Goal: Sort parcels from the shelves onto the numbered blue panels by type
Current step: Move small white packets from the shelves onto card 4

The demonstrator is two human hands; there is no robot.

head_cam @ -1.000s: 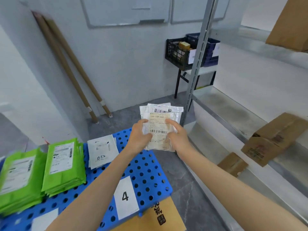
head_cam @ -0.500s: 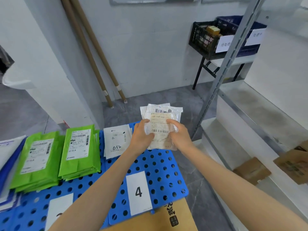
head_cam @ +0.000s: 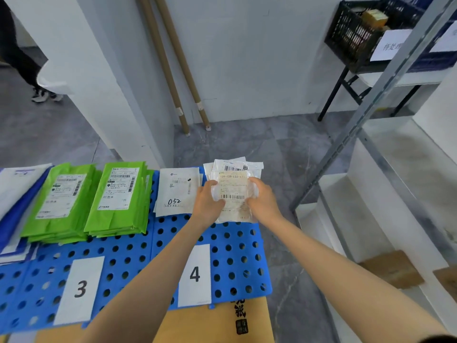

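Two hands hold one small stack of clear plastic parcels [head_cam: 233, 191] above the far end of the blue panel marked 4 [head_cam: 235, 256]. The left hand [head_cam: 207, 204] curls round the stack's left edge and the right hand [head_cam: 264, 202] round its right edge. How many parcels are in the stack cannot be counted. Just left of it a white parcel [head_cam: 176, 191] lies on the same panel. Two piles of green parcels [head_cam: 118, 196] sit by the far end of the panel marked 3 [head_cam: 118, 263].

Against the back wall a black crate [head_cam: 353, 35] on a stand holds a yellowish box [head_cam: 374, 17]. The crate's paper label is partly hidden by the shelf post [head_cam: 385, 95]. A blue crate [head_cam: 437, 61] beside it is mostly hidden. On the low shelf a brown box [head_cam: 390, 269] lies flat, with another cut off by the frame edge.
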